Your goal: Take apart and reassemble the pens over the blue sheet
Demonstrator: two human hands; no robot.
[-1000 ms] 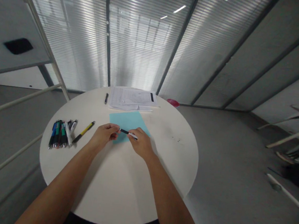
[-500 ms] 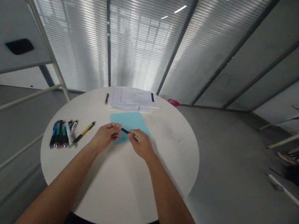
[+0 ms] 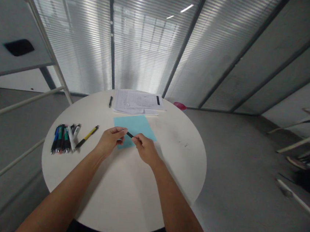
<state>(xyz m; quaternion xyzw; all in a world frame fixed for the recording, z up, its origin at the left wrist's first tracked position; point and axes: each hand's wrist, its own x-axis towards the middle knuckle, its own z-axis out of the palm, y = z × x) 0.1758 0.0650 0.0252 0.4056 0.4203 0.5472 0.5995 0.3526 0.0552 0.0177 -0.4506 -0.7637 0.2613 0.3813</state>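
I find the left hand (image 3: pixel 110 140) and right hand (image 3: pixel 146 149) both closed in a fingertip grip on opposite ends of a dark-barrelled pen (image 3: pixel 130 134), held over the turquoise sheet (image 3: pixel 139 123). Uneven pull or a loosened pinch could drop it or any loose part. Left of that, the yellow-and-black pen (image 3: pixel 89 133) lies beside the pen cluster (image 3: pixel 66 140); a forearm knock could roll it across the worktop (image 3: pixel 124 201). Printed papers (image 3: pixel 134 101) lie beyond.
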